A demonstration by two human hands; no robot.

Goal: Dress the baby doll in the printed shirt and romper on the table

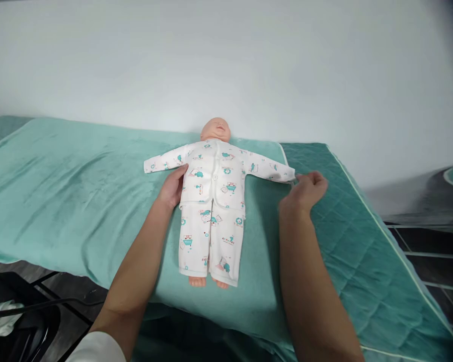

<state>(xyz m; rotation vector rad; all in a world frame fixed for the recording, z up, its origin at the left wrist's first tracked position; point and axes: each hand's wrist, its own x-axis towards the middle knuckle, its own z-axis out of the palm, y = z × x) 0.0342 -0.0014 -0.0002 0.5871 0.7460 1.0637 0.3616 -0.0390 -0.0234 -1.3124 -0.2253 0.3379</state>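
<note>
A baby doll [216, 129] lies on its back, head toward the wall, its arms stretched out sideways. It wears a white printed jacket [230, 173] and matching trousers [194, 241]; bare toes show below the trouser hems. My left hand [173, 187] is against the side of the doll's torso under the armpit, thumb on the jacket and the other fingers mostly hidden. At the end of the sleeve [272, 168] on the right, my right hand [307, 190] is closed in a pinch on the cuff. The sleeve is drawn out straight, and no doll hand shows at either cuff.
A smooth green cover [109, 201] lies under the doll, over a darker quilted cover [366, 261] on the right. Behind stands a white wall [226, 60]. A black chair [41, 327] with white cloth is at lower left; a metal rack [430, 255] is at right.
</note>
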